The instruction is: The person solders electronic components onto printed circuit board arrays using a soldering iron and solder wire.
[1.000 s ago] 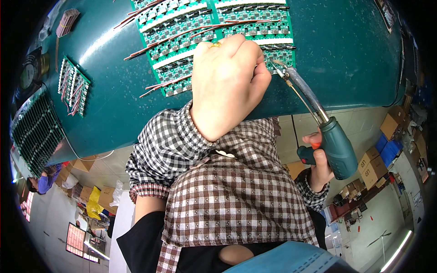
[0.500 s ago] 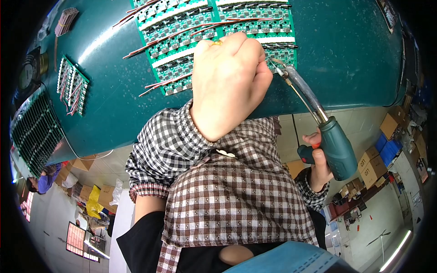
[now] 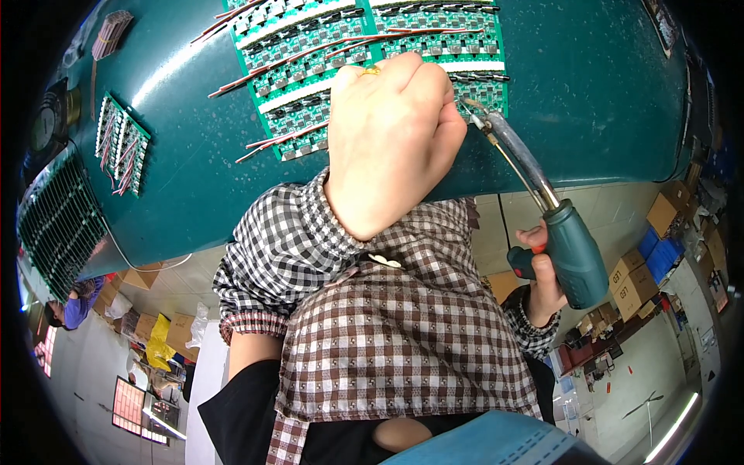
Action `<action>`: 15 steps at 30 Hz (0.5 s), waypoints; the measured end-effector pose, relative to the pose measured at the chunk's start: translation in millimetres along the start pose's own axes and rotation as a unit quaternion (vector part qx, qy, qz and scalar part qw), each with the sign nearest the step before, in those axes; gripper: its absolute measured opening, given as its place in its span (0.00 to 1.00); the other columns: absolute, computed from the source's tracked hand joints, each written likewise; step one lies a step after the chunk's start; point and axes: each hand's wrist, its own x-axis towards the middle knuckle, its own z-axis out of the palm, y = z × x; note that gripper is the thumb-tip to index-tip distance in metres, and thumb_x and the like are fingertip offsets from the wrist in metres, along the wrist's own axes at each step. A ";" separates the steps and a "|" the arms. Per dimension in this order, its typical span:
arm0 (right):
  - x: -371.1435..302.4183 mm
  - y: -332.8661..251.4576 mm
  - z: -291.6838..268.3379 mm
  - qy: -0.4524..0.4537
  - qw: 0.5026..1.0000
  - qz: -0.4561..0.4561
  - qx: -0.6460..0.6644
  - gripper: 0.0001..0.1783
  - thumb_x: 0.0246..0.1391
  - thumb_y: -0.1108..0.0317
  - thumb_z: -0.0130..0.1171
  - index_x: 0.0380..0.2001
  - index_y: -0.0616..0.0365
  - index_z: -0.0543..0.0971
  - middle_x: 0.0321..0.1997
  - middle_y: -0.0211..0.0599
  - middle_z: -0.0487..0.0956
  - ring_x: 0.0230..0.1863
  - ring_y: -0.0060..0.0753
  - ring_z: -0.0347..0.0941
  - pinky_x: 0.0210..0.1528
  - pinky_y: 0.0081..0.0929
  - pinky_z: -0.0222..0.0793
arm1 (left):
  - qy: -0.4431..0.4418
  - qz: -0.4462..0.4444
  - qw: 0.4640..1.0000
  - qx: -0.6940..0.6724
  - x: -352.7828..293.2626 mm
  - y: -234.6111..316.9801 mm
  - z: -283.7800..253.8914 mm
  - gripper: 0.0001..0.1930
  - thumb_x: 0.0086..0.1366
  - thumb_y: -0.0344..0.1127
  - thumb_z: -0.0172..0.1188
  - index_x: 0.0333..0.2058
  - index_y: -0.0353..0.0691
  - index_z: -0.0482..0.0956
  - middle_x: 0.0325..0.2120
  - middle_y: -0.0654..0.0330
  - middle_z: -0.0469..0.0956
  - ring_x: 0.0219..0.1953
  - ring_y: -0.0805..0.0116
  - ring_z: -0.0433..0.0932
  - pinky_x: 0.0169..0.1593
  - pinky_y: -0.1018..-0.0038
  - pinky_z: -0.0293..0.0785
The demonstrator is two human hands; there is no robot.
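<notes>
My left hand [image 3: 391,139] is closed over the near part of a panel of green circuit boards [image 3: 434,50]. Its fingertips are hidden beneath it, so whatever they pinch does not show. From the right, my right hand [image 3: 545,279] grips a dark green soldering gun [image 3: 577,252] with a red trigger. The gun's bent metal tip and thin feed tube reach to the boards' near right corner, close beside my left fingers. Red, black and white wires [image 3: 291,60] lie across the board rows, some sticking out past the left edge.
On the green tabletop [image 3: 194,155], a smaller piece of circuit board with wires [image 3: 122,147] lies to the left. A banded bundle of wires [image 3: 112,35] is farther back. A dark wire rack [image 3: 62,221] stands at the left edge. Cardboard boxes [image 3: 635,283] stand on the floor at right.
My left hand and the soldering tip have shifted very slightly to the right. Both hands keep the same grip.
</notes>
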 end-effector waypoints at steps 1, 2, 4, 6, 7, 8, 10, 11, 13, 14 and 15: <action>-0.5 0.3 0.2 0.004 1.000 -0.002 -0.004 0.26 0.50 0.64 0.60 0.45 0.77 0.69 0.34 0.48 0.75 0.35 0.40 0.73 0.40 0.43 0.76 | -0.002 -0.001 1.000 0.002 -0.1 -0.1 -0.1 0.08 0.43 0.27 0.62 0.21 0.44 0.70 0.17 0.68 0.68 0.18 0.71 0.67 0.27 0.73 0.54; -0.3 0.4 0.1 0.004 1.000 -0.002 -0.004 0.26 0.50 0.64 0.60 0.45 0.77 0.69 0.34 0.48 0.75 0.35 0.40 0.73 0.40 0.43 0.76 | -0.002 -0.002 1.000 0.002 -0.2 0.1 -0.1 0.08 0.43 0.27 0.62 0.21 0.44 0.70 0.17 0.68 0.68 0.18 0.71 0.67 0.27 0.73 0.54; 0.0 0.6 -0.3 -0.001 1.000 -0.002 -0.005 0.26 0.50 0.64 0.60 0.45 0.77 0.69 0.34 0.48 0.75 0.35 0.40 0.73 0.39 0.42 0.76 | 0.000 -0.003 1.000 0.002 -0.1 0.5 0.2 0.08 0.43 0.27 0.62 0.21 0.44 0.70 0.17 0.68 0.68 0.18 0.71 0.67 0.27 0.73 0.54; -0.2 0.6 0.7 0.003 1.000 -0.003 -0.004 0.26 0.50 0.64 0.60 0.45 0.77 0.69 0.34 0.48 0.75 0.35 0.40 0.73 0.39 0.42 0.76 | -0.001 -0.002 1.000 0.002 -0.1 0.2 0.3 0.08 0.43 0.27 0.62 0.21 0.44 0.70 0.17 0.68 0.68 0.18 0.71 0.67 0.27 0.73 0.53; -0.2 0.4 0.9 0.005 1.000 -0.003 -0.004 0.26 0.49 0.64 0.60 0.44 0.77 0.70 0.34 0.48 0.75 0.35 0.40 0.73 0.39 0.42 0.76 | -0.002 -0.002 1.000 0.002 -0.1 0.2 0.2 0.08 0.43 0.27 0.62 0.21 0.44 0.70 0.17 0.68 0.68 0.18 0.71 0.67 0.26 0.73 0.53; -1.4 1.5 -0.8 0.005 1.000 -0.003 -0.004 0.26 0.49 0.64 0.60 0.44 0.77 0.70 0.34 0.48 0.75 0.35 0.40 0.73 0.39 0.42 0.76 | -0.002 -0.002 1.000 0.002 -0.2 0.2 -0.1 0.08 0.43 0.27 0.62 0.21 0.44 0.70 0.17 0.68 0.68 0.18 0.71 0.67 0.26 0.73 0.53; -5.1 5.2 -5.4 -0.003 0.999 0.038 0.008 0.38 0.44 0.65 0.68 0.53 0.70 0.60 0.35 0.43 0.77 0.38 0.35 0.75 0.45 0.36 0.72 | -0.004 -0.003 1.000 0.002 -0.2 0.2 -0.2 0.08 0.43 0.27 0.62 0.21 0.45 0.70 0.17 0.68 0.68 0.18 0.72 0.67 0.26 0.73 0.53; -5.2 5.2 -5.3 -0.002 0.999 0.038 0.008 0.38 0.44 0.65 0.68 0.53 0.70 0.60 0.35 0.43 0.77 0.38 0.35 0.75 0.45 0.36 0.72 | -0.004 -0.003 1.000 0.002 -0.3 0.2 0.1 0.08 0.43 0.27 0.62 0.21 0.45 0.70 0.17 0.68 0.68 0.18 0.72 0.67 0.26 0.73 0.53; -5.3 4.7 -5.1 -0.003 1.000 0.025 -0.009 0.38 0.45 0.66 0.68 0.54 0.70 0.59 0.35 0.44 0.77 0.38 0.36 0.75 0.45 0.37 0.72 | -0.001 -0.001 1.000 0.003 -0.2 0.5 0.8 0.09 0.43 0.27 0.62 0.21 0.45 0.70 0.17 0.68 0.68 0.18 0.72 0.67 0.26 0.73 0.53; -4.3 3.7 -3.2 -0.002 1.000 0.025 -0.009 0.38 0.45 0.66 0.68 0.54 0.70 0.59 0.35 0.44 0.77 0.38 0.36 0.75 0.45 0.37 0.72 | -0.002 0.000 1.000 0.003 0.0 0.6 1.1 0.09 0.43 0.27 0.62 0.21 0.45 0.70 0.17 0.68 0.68 0.18 0.72 0.67 0.26 0.73 0.53; -2.3 2.1 0.2 0.006 1.000 0.008 -0.007 0.31 0.47 0.65 0.64 0.48 0.74 0.64 0.34 0.47 0.76 0.36 0.38 0.74 0.42 0.40 0.74 | -0.003 0.001 1.000 0.001 0.1 0.8 1.5 0.09 0.43 0.27 0.62 0.21 0.45 0.70 0.17 0.68 0.67 0.18 0.72 0.67 0.26 0.73 0.53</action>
